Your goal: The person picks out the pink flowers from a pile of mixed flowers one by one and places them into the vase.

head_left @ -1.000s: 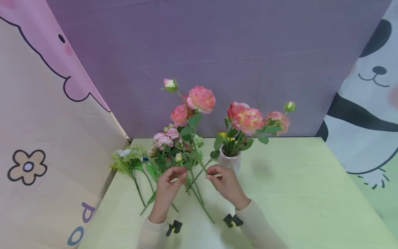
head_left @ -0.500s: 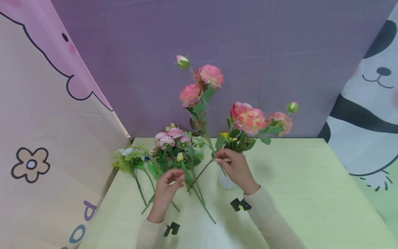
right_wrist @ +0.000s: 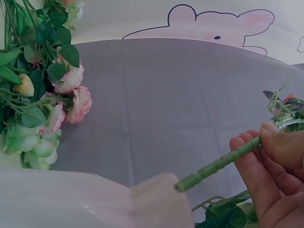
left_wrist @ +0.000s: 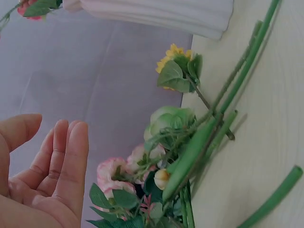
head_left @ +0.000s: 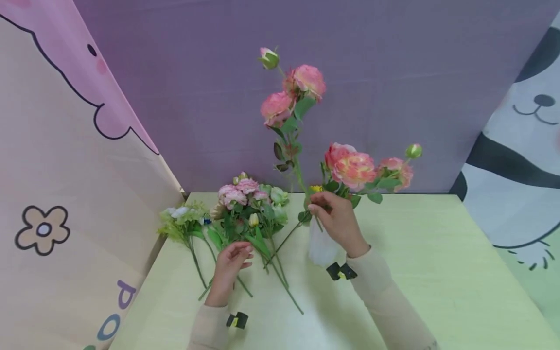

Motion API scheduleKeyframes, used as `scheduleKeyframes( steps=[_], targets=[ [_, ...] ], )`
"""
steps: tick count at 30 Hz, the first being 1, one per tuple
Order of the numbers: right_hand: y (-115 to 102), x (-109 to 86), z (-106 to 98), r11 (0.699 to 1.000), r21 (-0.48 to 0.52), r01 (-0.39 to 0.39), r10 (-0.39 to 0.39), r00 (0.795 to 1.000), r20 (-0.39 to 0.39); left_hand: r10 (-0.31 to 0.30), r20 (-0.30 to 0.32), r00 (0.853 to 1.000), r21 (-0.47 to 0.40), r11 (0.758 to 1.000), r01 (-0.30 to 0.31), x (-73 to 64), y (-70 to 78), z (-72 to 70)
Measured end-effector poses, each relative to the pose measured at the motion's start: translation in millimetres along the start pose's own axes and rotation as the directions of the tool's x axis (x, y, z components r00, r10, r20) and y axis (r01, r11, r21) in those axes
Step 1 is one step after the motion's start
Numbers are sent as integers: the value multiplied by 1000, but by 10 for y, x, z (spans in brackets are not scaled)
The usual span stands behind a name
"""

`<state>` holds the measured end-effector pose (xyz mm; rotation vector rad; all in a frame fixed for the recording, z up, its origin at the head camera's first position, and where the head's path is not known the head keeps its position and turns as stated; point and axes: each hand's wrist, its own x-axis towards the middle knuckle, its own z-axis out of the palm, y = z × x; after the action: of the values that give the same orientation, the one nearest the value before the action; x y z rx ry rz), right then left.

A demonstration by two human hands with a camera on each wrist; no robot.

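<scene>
Far left, a pale wall panel with a printed flower (head_left: 42, 229). Then, lying on the light table (head_left: 437, 272), a white-and-green spray (head_left: 181, 218), its bare stem toward the person.

Next, a heap: ruffled pink-and-cream blooms (head_left: 234, 196), pale green ones at its right, one closed yellow bud (head_left: 253, 220). Loose green stems (head_left: 294, 301) run out toward the near edge.

Left hand (head_left: 229, 267) is just before the heap: fingers loosely bent, thumb well apart from them, holding nothing.

Right of it, up in the air, the rose spray (head_left: 289, 124): two full coral-pink blossoms, a green bud tipped pink, dark leaves below, bare green stalk. Right hand (head_left: 337, 221) pinches that stalk low down, thumb against fingertips, gap closed on it.

Behind the hand, a whitish vase (head_left: 321, 245) with a pink tinge, upright, carrying peach-pink roses (head_left: 353, 169) with leaves and a side bud leaning right. Its mouth is hidden from the head.

Spray's long axis is steep, blossoms up and tilted left; cut end points down and rightward, near the vase rim. Cannot tell whether they touch.

Far right, a panda print (head_left: 516, 160).
</scene>
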<state>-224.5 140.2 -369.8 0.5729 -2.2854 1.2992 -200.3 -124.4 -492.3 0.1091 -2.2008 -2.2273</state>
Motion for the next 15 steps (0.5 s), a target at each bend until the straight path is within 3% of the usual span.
scheduleKeyframes(
  steps=[15],
  targets=[
    [51, 182, -56, 999, -26, -35, 33, 997, -76, -77, -10, 997, 39, 996, 77, 81, -145, -50]
  ],
)
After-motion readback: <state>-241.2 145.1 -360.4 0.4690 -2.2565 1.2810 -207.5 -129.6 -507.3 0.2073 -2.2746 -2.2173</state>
